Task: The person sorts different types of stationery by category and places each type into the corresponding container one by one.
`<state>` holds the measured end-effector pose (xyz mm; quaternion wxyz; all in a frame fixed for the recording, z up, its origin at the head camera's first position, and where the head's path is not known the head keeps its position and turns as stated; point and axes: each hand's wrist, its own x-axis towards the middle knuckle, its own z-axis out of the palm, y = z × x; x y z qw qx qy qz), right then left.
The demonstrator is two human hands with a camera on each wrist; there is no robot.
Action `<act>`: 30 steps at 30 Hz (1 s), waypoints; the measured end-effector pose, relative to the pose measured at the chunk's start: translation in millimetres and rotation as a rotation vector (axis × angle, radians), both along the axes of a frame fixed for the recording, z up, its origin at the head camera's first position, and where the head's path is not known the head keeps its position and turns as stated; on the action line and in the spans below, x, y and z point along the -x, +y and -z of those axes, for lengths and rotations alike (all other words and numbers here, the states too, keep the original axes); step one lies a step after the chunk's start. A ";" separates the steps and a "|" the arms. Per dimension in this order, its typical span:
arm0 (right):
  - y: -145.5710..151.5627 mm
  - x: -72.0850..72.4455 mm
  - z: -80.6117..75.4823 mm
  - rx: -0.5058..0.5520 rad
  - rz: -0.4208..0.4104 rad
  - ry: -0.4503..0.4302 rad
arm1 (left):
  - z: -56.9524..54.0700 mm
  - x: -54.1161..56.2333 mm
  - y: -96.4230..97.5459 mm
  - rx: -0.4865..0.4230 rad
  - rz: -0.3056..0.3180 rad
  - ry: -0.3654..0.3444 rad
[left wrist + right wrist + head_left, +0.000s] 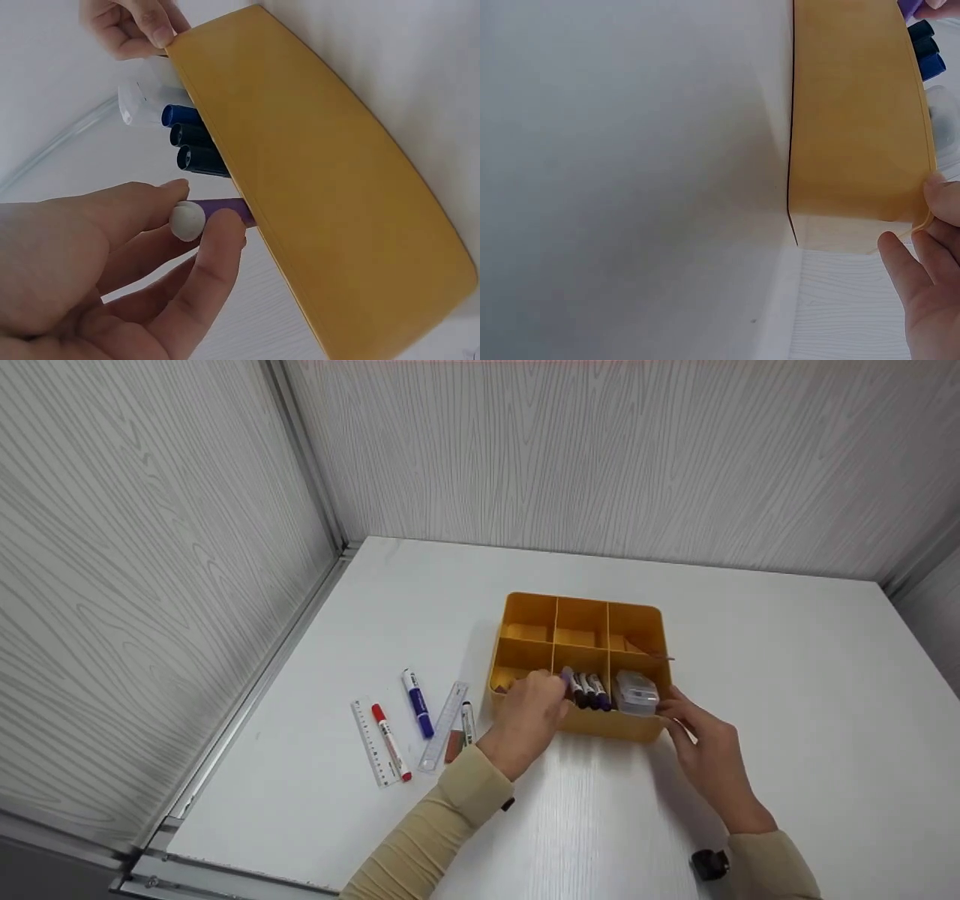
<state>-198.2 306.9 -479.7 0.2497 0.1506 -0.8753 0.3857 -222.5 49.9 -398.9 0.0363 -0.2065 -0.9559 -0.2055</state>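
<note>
"While your left hand (529, 716) is at the front of the yellow box (611, 727), what are you holding in it?"

"You have a purple marker (225, 204) pinched between thumb and fingers, its white end sticking out and its other end hidden behind the box's front wall. It is just beside three dark-capped markers (591, 691) in the front middle compartment (581, 658); which compartment its hidden end is in, I cannot tell."

"And your right hand (709, 746)?"

"That right hand grips the front right corner, thumb on the rim and fingers against the side, near a clear plastic case (637, 694) in the front right compartment (628, 663)."

"What lies on the desk (772, 660) to your left?"

"You have a red marker (391, 741) close beside a clear ruler (370, 739), a blue marker (418, 703) near them, and a second clear ruler (444, 726) closer to the box"
</note>
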 end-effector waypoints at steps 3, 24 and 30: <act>-0.5 -0.2 -0.3 -0.001 0.003 -0.005 | 1.1 1.1 1.2 -0.027 0.030 -0.039; 0.1 -0.1 0.8 0.006 -0.002 -0.016 | 16.1 0.8 10.4 0.201 0.115 0.143; 0.1 0.4 0.4 0.008 -0.004 -0.015 | 20.9 -0.5 12.2 0.253 0.108 0.258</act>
